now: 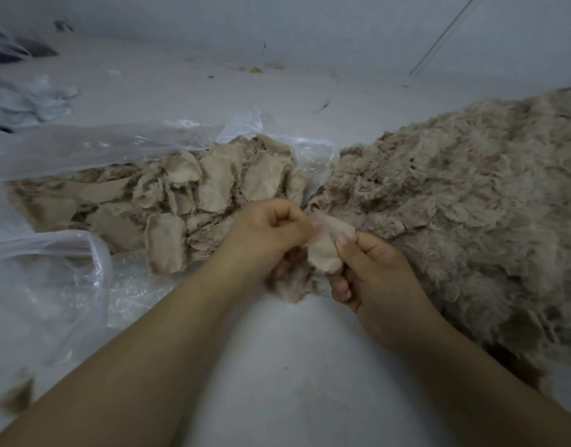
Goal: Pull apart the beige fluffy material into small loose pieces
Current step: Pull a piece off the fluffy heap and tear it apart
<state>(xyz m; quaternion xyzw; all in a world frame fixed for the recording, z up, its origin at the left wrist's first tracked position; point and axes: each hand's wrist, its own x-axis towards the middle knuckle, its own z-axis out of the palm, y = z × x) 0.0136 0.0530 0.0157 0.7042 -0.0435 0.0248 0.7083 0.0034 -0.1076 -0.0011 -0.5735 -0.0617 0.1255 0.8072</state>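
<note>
— Beige fluff everywhere in the head view; where does the work sit?

— Dead centre. The left hand (271,235) and the right hand (371,272) meet over a pale surface (297,366), both with fingers curled. Between them is a small fabric piece (323,250), smooth backing side up, with a tuft of fluff hanging below it.

— So both hands are gripping?

— Yes. The left hand pinches the upper edge of the piece between thumb and curled fingers; the right thumb presses on its right edge, with the fingers wrapped under it. The two hands are close together, nearly touching.

— And the rest of the material?

— From about one to four o'clock lies a large heap of loose fluffy material (464,201), shaggy, running off the right edge. Its near edge lies just beside the right hand. At about ten o'clock from the hands is a pile of backed pieces (194,191), many showing flat, smooth backing, lying in and on a clear plastic bag (94,150) whose mouth opens toward the centre.

— Anything further out?

— At the far left, around nine to ten o'clock, crumpled pale cloth or plastic (29,98); I cannot tell which. At twelve o'clock, a few small scraps (255,69) lie on the surface near the back wall (310,21). One brown tuft (18,396) sits at the lower left edge, about eight o'clock, blurred.
</note>
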